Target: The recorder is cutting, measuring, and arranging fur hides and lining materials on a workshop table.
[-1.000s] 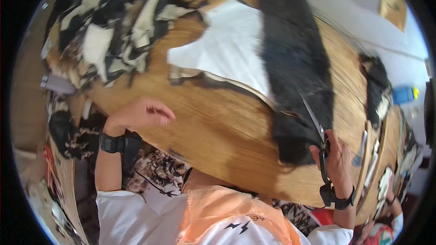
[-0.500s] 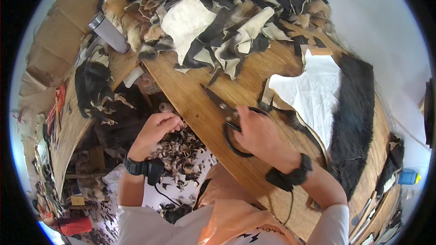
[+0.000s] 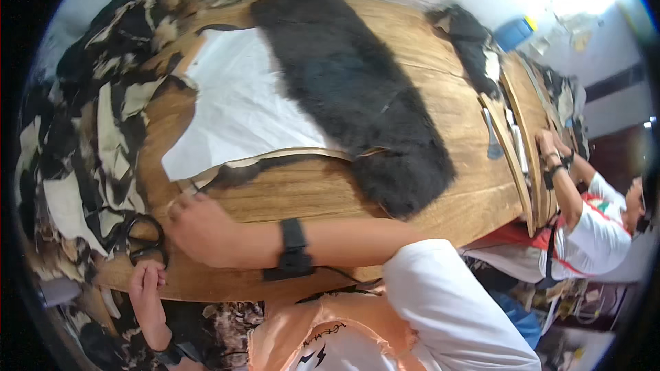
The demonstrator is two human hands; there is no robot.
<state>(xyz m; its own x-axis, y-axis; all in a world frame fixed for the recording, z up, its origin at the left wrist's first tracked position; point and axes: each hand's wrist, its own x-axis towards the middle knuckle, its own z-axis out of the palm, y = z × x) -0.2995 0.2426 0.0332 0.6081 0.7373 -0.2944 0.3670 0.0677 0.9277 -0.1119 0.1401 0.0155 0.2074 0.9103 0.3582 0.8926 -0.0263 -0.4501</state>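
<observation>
At the left of the frame, the right hand (image 3: 203, 230), fingers curled, grip unclear, is nearest the white sheet (image 3: 237, 106), which spreads up and rightward to black fur (image 3: 350, 86) slanting toward lower right; the left hand (image 3: 147, 294), fingers bunched, sits below black scissors (image 3: 161, 236), contact unclear

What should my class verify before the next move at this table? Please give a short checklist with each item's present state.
1. White piece spread out: ok; it lies open, its right side meeting the black fur.
2. Left hand clear of the scissors: not ok; its fingertips are right at a handle loop.
3. Scissor blades shut: cannot tell; only the loops show clearly.
4. Right hand gripping the white piece's near-left corner: cannot tell; it is close there, but blurred.
5. Co-worker's hands away from the fur: ok; they are far off to the right.
</observation>
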